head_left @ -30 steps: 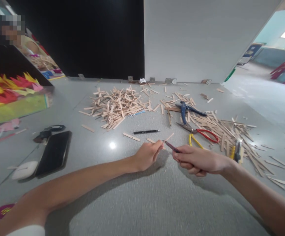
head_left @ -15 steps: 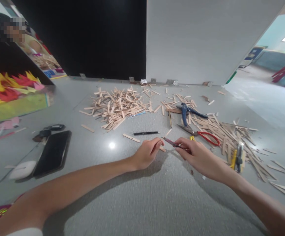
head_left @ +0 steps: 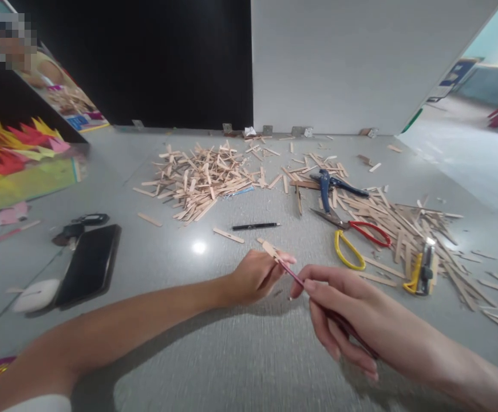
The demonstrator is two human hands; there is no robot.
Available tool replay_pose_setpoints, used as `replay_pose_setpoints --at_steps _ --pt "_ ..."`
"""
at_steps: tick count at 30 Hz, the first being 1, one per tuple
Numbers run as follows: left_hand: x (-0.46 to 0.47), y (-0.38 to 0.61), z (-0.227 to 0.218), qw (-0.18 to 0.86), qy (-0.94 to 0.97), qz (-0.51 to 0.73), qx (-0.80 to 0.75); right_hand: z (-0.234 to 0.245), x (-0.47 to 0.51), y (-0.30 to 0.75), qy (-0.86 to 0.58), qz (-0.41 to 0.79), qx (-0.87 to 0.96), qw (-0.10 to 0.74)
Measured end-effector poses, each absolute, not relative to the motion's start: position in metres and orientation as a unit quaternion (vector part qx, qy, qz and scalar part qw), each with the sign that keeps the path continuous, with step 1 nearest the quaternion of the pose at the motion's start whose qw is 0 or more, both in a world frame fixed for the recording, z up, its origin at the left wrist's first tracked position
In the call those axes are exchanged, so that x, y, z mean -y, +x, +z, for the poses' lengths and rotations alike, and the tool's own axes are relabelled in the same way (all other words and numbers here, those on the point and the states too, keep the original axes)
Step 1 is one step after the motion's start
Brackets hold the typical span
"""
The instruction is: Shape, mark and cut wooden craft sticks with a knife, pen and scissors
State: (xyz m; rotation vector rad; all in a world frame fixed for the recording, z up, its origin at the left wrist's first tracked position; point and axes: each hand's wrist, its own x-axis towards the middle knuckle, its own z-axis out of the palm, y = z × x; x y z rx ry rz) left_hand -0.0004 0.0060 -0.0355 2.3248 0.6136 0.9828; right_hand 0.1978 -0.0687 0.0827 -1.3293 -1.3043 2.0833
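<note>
My left hand (head_left: 255, 277) is closed, pinching a short flat wooden stick (head_left: 269, 249) that points up and to the left. My right hand (head_left: 347, 309) grips a slim, flat, dark-red tool (head_left: 291, 273), and its tip meets the stick at my left fingertips. The tool's tail shows below my right fingers; its exact kind is not clear. Just beyond the hands lie a black pen (head_left: 255, 226) and a loose wooden stick (head_left: 228, 235). Scissors with red and yellow handles (head_left: 350, 252) rest beyond my right hand.
A heap of wooden sticks (head_left: 206, 177) lies at the back, with more sticks (head_left: 382, 217) at right. Blue-handled cutters (head_left: 325, 189) and a yellow box cutter (head_left: 421, 269) are among them. On the left are a phone (head_left: 88, 266), a white mouse (head_left: 36, 296) and paper flames (head_left: 12, 149).
My right hand has come nearer and lower, and the tool has turned to a steeper slant. The stick now points up-left rather than up-right. The scissors' yellow handle has come into view.
</note>
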Motion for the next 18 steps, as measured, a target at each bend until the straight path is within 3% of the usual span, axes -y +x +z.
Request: replay_pose_setpoints --at_steps 10,15,18 --pt "-0.006 0.0 -0.028 0.276 0.864 0.391 -0.158 0.089 0.078 0.198 -0.394 0.801 0.419 0.168" --pt "-0.005 0.001 -0.025 0.276 0.855 0.377 -0.224 0.094 0.071 0.204 -0.444 0.758 0.441 0.182" --pt "-0.004 0.003 -0.02 0.327 0.825 0.363 -0.285 0.093 0.064 0.208 -0.499 0.702 0.468 0.2"
